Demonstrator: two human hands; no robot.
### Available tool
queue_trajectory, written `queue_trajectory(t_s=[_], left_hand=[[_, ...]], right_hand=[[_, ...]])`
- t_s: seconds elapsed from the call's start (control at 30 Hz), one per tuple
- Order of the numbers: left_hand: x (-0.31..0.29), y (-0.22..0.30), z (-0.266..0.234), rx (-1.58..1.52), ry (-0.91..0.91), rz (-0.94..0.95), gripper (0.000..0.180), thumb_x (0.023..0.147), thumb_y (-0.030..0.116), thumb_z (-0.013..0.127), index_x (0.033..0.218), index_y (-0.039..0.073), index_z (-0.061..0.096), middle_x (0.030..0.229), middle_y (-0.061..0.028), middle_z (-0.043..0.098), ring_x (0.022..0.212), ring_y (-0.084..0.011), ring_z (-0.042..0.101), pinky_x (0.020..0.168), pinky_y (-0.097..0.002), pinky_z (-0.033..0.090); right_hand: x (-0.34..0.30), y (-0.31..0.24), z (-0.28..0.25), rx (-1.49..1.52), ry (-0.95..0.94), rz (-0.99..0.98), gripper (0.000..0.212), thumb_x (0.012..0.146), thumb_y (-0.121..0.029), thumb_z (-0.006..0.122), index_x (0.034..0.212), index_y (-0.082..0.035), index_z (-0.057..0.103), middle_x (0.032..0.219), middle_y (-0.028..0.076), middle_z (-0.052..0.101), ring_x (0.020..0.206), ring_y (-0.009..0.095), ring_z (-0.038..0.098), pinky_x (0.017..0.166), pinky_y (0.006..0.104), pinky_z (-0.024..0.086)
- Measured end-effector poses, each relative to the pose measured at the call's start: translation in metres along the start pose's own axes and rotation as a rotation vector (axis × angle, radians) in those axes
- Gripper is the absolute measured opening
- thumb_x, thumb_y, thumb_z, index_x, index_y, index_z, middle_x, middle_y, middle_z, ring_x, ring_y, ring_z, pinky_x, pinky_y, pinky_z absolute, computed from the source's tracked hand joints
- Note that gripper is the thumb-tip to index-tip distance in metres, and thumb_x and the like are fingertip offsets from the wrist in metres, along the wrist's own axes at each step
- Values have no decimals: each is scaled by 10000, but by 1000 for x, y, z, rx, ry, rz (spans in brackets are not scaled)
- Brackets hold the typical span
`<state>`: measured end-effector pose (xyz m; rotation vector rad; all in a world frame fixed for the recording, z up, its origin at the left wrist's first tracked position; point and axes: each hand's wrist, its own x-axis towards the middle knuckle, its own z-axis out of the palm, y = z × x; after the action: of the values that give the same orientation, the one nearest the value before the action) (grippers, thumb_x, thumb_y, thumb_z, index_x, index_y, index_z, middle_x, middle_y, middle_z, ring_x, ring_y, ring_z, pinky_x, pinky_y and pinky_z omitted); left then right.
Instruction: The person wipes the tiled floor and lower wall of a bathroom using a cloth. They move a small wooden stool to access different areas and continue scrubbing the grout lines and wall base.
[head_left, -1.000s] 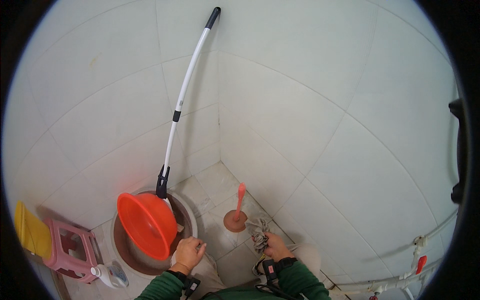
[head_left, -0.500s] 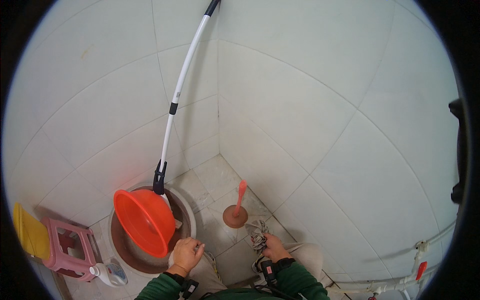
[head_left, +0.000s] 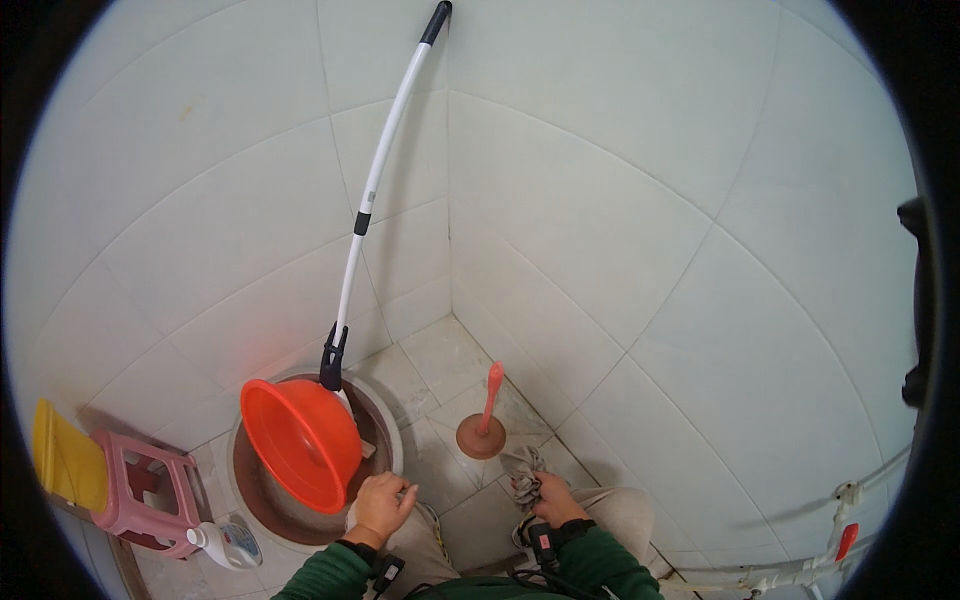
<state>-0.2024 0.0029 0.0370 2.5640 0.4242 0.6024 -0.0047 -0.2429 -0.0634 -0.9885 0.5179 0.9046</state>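
My right hand is closed round a crumpled grey cloth, which bunches out past the fingers. The plunger, with a pink handle and brown cup, stands on the floor just beyond that cloth. Nothing is held in my left hand; its fingers are loosely bent, the thumb side apart. That hand hovers beside an orange-red plastic basin, a small gap between them. The basin is tilted on its side inside a wide brown tub with a grey rim.
A white-poled mop leans into the wall corner, its lower end in the tub. At left are a pink stool, a yellow container and a white bottle. Pipes with a red valve handle run along the right wall.
The whole view has shifted slightly, so the tub, mop and plunger sit a little farther right and lower. Both hands keep nearly the same pose, the cloth still in the right one.
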Motion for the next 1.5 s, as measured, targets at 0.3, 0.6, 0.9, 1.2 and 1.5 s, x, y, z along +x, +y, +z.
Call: queue_trajectory(t_s=[0.3,0.6,0.9,1.2,1.5], left_hand=[[-2,-3,1,4,23,-4,165,767,222,697,711,83,629,732,-79,602,730,-292,583,668,-392,442],[-4,-3,-1,-24,18,5,185,800,221,665,747,44,651,756,-120,607,735,-325,583,668,-428,453],[-7,-4,1,-10,47,5,214,795,260,662,714,62,645,738,-104,610,735,-314,592,679,-414,456],[-6,-3,7,-2,23,17,223,794,280,657,723,69,647,747,-102,621,743,-309,599,675,-417,458],[-4,5,5,8,-4,3,228,800,286,650,726,71,654,742,-103,628,741,-308,606,681,-420,463]], right_hand=[[25,11,-45,-346,-179,-191,272,958,-150,441,1079,35,600,946,129,671,841,252,652,730,388,538],[23,6,-51,-328,-177,-176,292,839,10,513,1102,7,639,1037,87,689,860,186,662,721,301,516],[-33,-4,4,-3,-89,-62,264,944,-136,430,1030,4,637,915,107,694,781,224,676,659,365,548],[-41,-9,4,-125,-116,-135,303,926,-139,410,1009,-3,668,907,99,704,772,206,688,632,343,545],[-43,-12,7,-58,-67,-123,276,942,-156,437,1034,1,644,945,112,695,781,211,679,623,341,539]])
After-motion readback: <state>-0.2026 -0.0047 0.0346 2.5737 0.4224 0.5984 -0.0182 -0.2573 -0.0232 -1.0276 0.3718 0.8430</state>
